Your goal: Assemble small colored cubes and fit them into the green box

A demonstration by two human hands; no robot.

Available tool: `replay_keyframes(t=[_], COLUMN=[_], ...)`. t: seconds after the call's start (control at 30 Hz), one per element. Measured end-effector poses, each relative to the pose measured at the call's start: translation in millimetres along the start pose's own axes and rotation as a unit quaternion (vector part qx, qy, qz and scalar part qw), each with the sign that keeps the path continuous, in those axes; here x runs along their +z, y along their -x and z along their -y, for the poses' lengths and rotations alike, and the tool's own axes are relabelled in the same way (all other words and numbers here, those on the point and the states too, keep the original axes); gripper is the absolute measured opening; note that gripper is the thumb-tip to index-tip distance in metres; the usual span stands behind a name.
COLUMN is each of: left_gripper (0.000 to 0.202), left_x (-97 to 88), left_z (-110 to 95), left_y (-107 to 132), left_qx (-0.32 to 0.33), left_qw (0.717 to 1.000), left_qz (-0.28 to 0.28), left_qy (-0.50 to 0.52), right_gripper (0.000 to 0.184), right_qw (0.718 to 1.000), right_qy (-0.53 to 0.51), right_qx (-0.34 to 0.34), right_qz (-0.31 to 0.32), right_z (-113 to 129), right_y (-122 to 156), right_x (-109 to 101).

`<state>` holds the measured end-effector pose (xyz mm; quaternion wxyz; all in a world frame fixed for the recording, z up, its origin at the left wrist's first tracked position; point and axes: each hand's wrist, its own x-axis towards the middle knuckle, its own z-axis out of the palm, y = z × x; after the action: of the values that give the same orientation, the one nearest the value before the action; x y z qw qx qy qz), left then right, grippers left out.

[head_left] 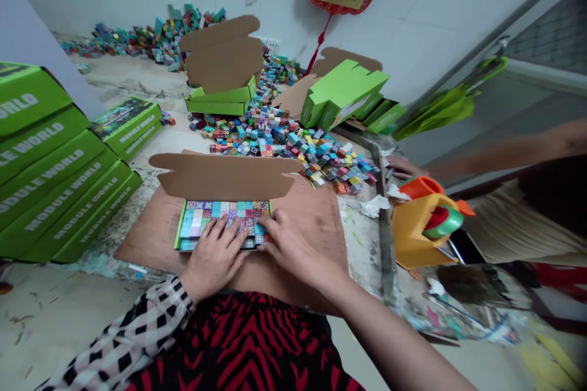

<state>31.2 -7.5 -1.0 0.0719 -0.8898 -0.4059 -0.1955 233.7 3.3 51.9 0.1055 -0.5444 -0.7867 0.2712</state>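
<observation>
View from a head-worn camera, looking down at a person's two bare hands at a cluttered work surface. In the lower middle of the frame, an open green box [223, 224] lies on a brown board [316, 214], its brown cardboard lid [224, 176] folded back towards the top of the frame. The box is packed with a flat layer of small coloured cubes [215, 212] in pinks, blues, greens and patterned prints.

The left hand [214, 256] lies palm down on the near half of the cube layer, fingers slightly spread and flat, gripping nothing. The right hand [288, 247] rests at the box's lower right corner, fingers extended and close together, tips touching the cubes at that edge; whether it pinches a cube cannot be told.

Judging by this, the cubes are being pressed level in the box. The next move would call for even downward pressure, then a free hand for the lid.

Above the box, mid-frame, a loose heap of cubes [293, 140] spreads across the surface. Closed green boxes printed "MODULE WORLD" [59, 189] are stacked at left. More open boxes [222, 101] sit in the upper middle. At right stands an orange tape dispenser [424, 220], and another person's hand [403, 166] reaches in from the right edge.
</observation>
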Motion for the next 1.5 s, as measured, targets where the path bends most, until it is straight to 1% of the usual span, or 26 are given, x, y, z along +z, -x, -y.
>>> replay_keyframes(t=[0.07, 0.13, 0.2, 0.27, 0.37, 0.43, 0.5, 0.53, 0.57, 0.6, 0.67, 0.7, 0.73, 0.77, 0.8, 0.83, 0.9, 0.93, 0.97, 1.0, 1.07, 1.13, 1.17, 1.23, 1.37, 1.5], left_gripper=[0.038, 0.038, 0.038, 0.037, 0.037, 0.038, 0.039, 0.040, 0.041, 0.041, 0.040, 0.040, 0.039, 0.039, 0.038, 0.038, 0.038, 0.038, 0.038, 0.039, 0.039, 0.041, 0.042, 0.046, 0.048, 0.043], left_x=[0.8, 1.3, 1.3, 0.7, 0.8, 2.9, 6.6, 8.6, 10.4, 11.8, 13.3, 13.6, 13.7, 13.7, 13.8, 13.7, 13.1, 12.2, 10.8, 9.0, 4.5, -0.1, -1.9, -4.0, -2.2, 1.5], left_z=[0, 0, 0, 0, 1, 3, 6, 8, 9, 10, 10, 10, 10, 9, 9, 8, 7, 6, 6, 5, 2, -1, -3, -7, -12, -13], left_y=[0, 0, 0, 0, 0, 1, 1, 2, 2, 2, 2, 2, 2, 2, 2, 2, 1, 1, 1, 0, -2, -6, -8, -13, -19, -21], left_qx=[-0.002, -0.003, -0.004, -0.001, 0.015, 0.031, 0.047, 0.054, 0.059, 0.063, 0.066, 0.067, 0.066, 0.065, 0.063, 0.060, 0.049, 0.041, 0.032, 0.024, 0.009, -0.002, -0.006, -0.007, 0.002, 0.017], left_qw=[1.000, 1.000, 1.000, 1.000, 1.000, 0.999, 0.997, 0.997, 0.996, 0.995, 0.995, 0.994, 0.994, 0.994, 0.994, 0.994, 0.996, 0.997, 0.998, 0.999, 1.000, 1.000, 1.000, 0.999, 0.998, 0.998], left_qz=[-0.001, -0.002, -0.003, -0.004, -0.014, -0.026, -0.040, -0.046, -0.050, -0.054, -0.060, -0.062, -0.064, -0.065, -0.066, -0.065, -0.056, -0.050, -0.042, -0.032, -0.012, 0.009, 0.019, 0.035, 0.061, 0.054], left_qy=[0.000, 0.000, -0.002, -0.004, -0.014, -0.026, -0.039, -0.043, -0.047, -0.049, -0.053, -0.056, -0.059, -0.062, -0.063, -0.063, -0.054, -0.045, -0.035, -0.025, -0.007, -0.002, -0.005, -0.015, -0.016, -0.020], right_gripper=[0.029, 0.019, 0.013, 0.011, 0.013, 0.019, 0.035, 0.047, 0.058, 0.066, 0.072, 0.071, 0.069, 0.062, 0.052, 0.041, 0.028, 0.030, 0.035, 0.043, 0.068, 0.090, 0.096, 0.096, 0.080, 0.072], right_qw=[1.000, 0.998, 0.997, 0.993, 0.985, 0.975, 0.950, 0.924, 0.882, 0.819, 0.668, 0.623, 0.589, 0.593, 0.629, 0.670, 0.822, 0.894, 0.940, 0.966, 0.986, 0.992, 0.994, 0.995, 0.992, 0.985], right_qy=[-0.024, -0.036, -0.041, -0.050, -0.077, -0.098, -0.117, -0.125, -0.125, -0.125, -0.107, -0.099, -0.078, -0.062, -0.052, -0.040, -0.067, -0.083, -0.088, -0.082, -0.069, -0.049, -0.037, -0.008, 0.059, 0.106], right_qx=[-0.012, -0.021, -0.009, 0.002, -0.018, -0.026, 0.008, 0.040, 0.071, 0.091, 0.106, 0.105, 0.096, 0.089, 0.089, 0.089, 0.121, 0.110, 0.082, 0.048, 0.006, -0.016, -0.024, -0.043, -0.068, -0.077], right_qz=[-0.017, -0.036, -0.069, -0.107, -0.156, -0.198, -0.288, -0.360, -0.448, -0.552, -0.729, -0.769, -0.799, -0.798, -0.771, -0.736, -0.552, -0.426, -0.319, -0.242, -0.153, -0.114, -0.103, -0.092, -0.088, -0.113], right_z=[-7, -12, -15, -15, -18, -30, -54, -68, -83, -97, -118, -124, -127, -126, -122, -116, -100, -91, -83, -75, -62, -55, -53, -54, -56, -57], right_y=[2, 3, 5, 6, 10, 15, 29, 40, 54, 69, 100, 112, 121, 125, 124, 118, 98, 86, 74, 63, 46, 36, 31, 25, 20, 21], right_x=[2, 6, 12, 19, 20, 6, -27, -50, -76, -103, -151, -167, -175, -175, -168, -152, -106, -80, -54, -31, 3, 21, 25, 28, 36, 49])
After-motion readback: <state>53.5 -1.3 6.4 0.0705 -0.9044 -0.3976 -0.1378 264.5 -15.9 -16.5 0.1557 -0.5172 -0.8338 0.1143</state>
